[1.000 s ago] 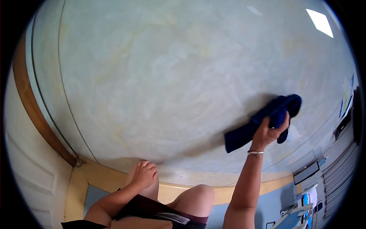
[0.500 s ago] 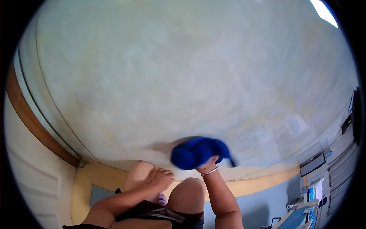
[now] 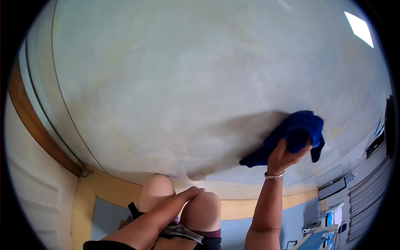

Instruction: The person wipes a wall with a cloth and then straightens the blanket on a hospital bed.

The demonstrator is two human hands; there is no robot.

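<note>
My right hand [image 3: 287,158], with a bangle at the wrist, grips a bunched dark blue cloth [image 3: 304,125]. The cloth is against the pale, stained wall [image 3: 179,83], and one loose corner spreads left below the thumb. A shadow falls on the wall left of the cloth. My left hand [image 3: 193,192] lies over the inner side of my right knee [image 3: 204,208], holding nothing that I can see; its fingers are only partly visible.
At the left are a brown wooden frame [image 3: 39,129] and a white panelled door [image 3: 33,187]. A yellow border [image 3: 237,208] runs below the wall, above a blue area. Low right stands blue-and-white furniture [image 3: 316,239], near a grey curtain [image 3: 368,204]. A bright panel [image 3: 359,29] shows top right.
My right hand has carried the blue cloth up and to the right along the wall. My left hand has shifted right, onto my right knee. The view has turned slightly.
</note>
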